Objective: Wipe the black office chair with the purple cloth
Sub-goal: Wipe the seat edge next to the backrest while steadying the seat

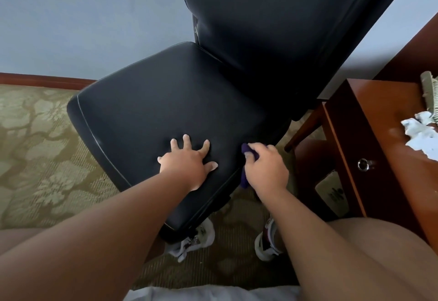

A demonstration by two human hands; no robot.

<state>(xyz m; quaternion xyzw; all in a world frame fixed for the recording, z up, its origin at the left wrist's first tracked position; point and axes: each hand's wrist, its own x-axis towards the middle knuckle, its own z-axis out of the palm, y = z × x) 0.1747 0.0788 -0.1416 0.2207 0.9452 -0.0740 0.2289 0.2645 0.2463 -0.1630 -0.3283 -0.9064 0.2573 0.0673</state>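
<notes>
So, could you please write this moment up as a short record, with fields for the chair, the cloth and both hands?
chair: black office chair, seat towards the camera, backrest behind
left hand: left hand flat on the seat, fingers spread
right hand: right hand grips the purple cloth at the seat's right edge
cloth: mostly hidden by that hand
nearby: wooden desk on the right, crumpled white paper on it; patterned carpet

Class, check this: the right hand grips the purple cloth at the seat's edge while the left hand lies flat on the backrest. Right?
Not quite. The head view shows the left hand flat on the seat, not the backrest; the right hand does grip the purple cloth at the seat's edge.
</notes>
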